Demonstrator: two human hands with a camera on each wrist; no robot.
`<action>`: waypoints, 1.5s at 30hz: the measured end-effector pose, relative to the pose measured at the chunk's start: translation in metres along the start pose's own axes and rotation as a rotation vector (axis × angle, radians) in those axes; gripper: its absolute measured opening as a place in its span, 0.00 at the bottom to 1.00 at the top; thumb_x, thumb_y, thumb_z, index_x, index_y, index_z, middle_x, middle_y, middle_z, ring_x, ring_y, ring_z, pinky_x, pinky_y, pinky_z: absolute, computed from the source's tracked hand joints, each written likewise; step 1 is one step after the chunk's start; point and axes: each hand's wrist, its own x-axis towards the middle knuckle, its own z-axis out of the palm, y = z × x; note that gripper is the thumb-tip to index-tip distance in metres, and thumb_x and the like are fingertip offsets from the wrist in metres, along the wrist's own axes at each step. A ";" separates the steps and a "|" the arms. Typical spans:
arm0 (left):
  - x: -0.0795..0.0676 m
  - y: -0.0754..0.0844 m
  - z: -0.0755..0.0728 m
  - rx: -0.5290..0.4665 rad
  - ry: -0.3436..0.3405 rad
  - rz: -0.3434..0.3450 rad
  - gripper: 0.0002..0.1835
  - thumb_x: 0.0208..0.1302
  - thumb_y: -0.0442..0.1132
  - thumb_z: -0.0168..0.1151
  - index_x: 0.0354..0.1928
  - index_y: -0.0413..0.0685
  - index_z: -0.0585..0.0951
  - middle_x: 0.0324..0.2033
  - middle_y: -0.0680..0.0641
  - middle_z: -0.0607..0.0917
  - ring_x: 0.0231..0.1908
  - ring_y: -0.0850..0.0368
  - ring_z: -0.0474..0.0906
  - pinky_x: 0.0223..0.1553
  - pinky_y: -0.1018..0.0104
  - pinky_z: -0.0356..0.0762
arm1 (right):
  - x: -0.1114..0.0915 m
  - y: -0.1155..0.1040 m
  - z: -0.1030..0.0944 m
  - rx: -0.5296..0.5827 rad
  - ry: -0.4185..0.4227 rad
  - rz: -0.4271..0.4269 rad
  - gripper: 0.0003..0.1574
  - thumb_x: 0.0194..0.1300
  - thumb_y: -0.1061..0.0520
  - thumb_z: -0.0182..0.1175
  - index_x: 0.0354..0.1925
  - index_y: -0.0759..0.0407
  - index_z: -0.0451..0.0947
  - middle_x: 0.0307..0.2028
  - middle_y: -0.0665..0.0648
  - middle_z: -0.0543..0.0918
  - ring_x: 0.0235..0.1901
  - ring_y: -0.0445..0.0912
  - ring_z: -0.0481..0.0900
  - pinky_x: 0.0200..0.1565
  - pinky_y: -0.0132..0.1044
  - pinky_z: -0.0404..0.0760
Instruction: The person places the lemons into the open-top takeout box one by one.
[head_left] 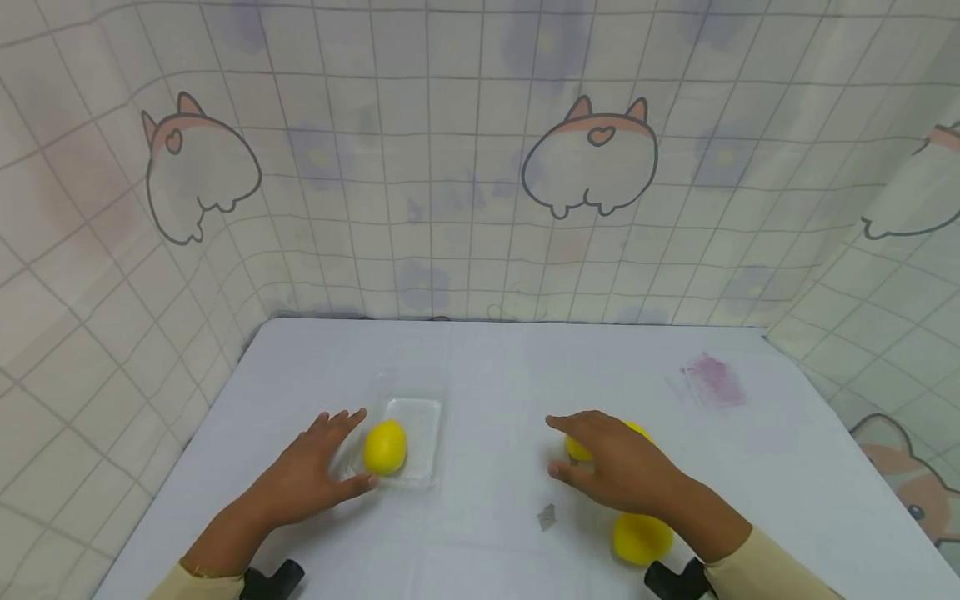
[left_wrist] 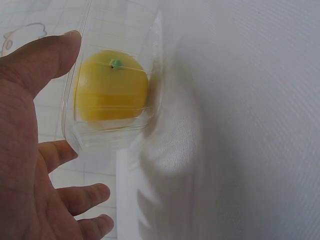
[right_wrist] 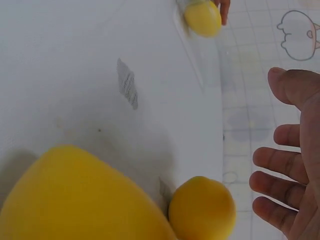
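My left hand [head_left: 307,471] is at the left side of a clear plastic container [head_left: 425,442], fingers spread and thumb apart. A yellow lemon [head_left: 385,448] sits in the container; its green stem end shows in the left wrist view. There, the thumb and a fingertip lie right at the container's rim. Over the right side of the table is my right hand [head_left: 626,467], fingers apart and holding nothing. It partly hides a second lemon [head_left: 577,450] in the head view. Another lemon [head_left: 642,539] lies closer to me, beside the right wrist.
A white cloth covers the table [head_left: 487,375]. A grey diamond-shaped mark [head_left: 547,517] is between the hands, and a pink stain [head_left: 716,379] is at the far right. Tiled-pattern curtains [head_left: 450,167] with cartoon animals enclose the back and sides.
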 end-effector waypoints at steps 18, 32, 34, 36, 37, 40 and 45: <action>0.001 0.001 -0.002 0.010 0.001 0.013 0.54 0.57 0.71 0.68 0.78 0.51 0.63 0.74 0.33 0.64 0.74 0.25 0.52 0.67 0.24 0.52 | -0.032 0.043 -0.014 -0.024 0.069 0.107 0.43 0.64 0.41 0.72 0.70 0.55 0.72 0.66 0.56 0.76 0.66 0.57 0.72 0.65 0.61 0.70; 0.000 0.003 -0.002 0.003 -0.021 -0.014 0.54 0.57 0.71 0.68 0.79 0.52 0.62 0.74 0.32 0.63 0.74 0.25 0.51 0.65 0.22 0.54 | -0.043 0.075 -0.015 0.030 -0.004 0.184 0.46 0.61 0.53 0.72 0.74 0.54 0.68 0.70 0.60 0.72 0.68 0.61 0.69 0.66 0.64 0.67; 0.000 0.003 -0.001 0.002 -0.024 -0.020 0.54 0.57 0.72 0.67 0.79 0.53 0.62 0.75 0.33 0.63 0.74 0.26 0.51 0.64 0.22 0.54 | -0.044 0.079 -0.014 0.041 -0.018 0.180 0.46 0.60 0.55 0.71 0.74 0.54 0.67 0.71 0.59 0.71 0.69 0.61 0.68 0.67 0.64 0.67; 0.000 0.002 -0.001 -0.001 -0.027 -0.024 0.54 0.57 0.72 0.67 0.79 0.54 0.62 0.75 0.33 0.63 0.74 0.26 0.51 0.64 0.22 0.55 | -0.044 0.082 -0.013 0.048 -0.028 0.177 0.47 0.60 0.57 0.70 0.75 0.54 0.66 0.71 0.58 0.70 0.69 0.60 0.68 0.67 0.64 0.67; 0.000 0.002 0.000 -0.002 -0.028 -0.026 0.54 0.57 0.72 0.67 0.79 0.54 0.61 0.75 0.33 0.63 0.74 0.26 0.51 0.64 0.22 0.55 | -0.044 0.084 -0.013 0.050 -0.034 0.177 0.47 0.60 0.57 0.70 0.75 0.54 0.66 0.72 0.58 0.70 0.69 0.60 0.68 0.67 0.64 0.67; 0.000 0.001 0.001 -0.001 -0.033 -0.034 0.54 0.56 0.72 0.68 0.79 0.54 0.61 0.75 0.33 0.63 0.74 0.26 0.51 0.64 0.21 0.55 | -0.044 0.086 -0.013 0.054 -0.050 0.174 0.48 0.59 0.59 0.69 0.76 0.55 0.65 0.72 0.59 0.70 0.68 0.61 0.69 0.66 0.64 0.67; 0.001 0.001 0.002 0.010 -0.037 -0.043 0.54 0.56 0.72 0.68 0.79 0.54 0.62 0.75 0.33 0.63 0.74 0.26 0.51 0.63 0.22 0.56 | -0.043 0.088 -0.013 0.054 -0.063 0.171 0.48 0.59 0.59 0.71 0.75 0.57 0.65 0.71 0.61 0.71 0.68 0.62 0.69 0.66 0.65 0.67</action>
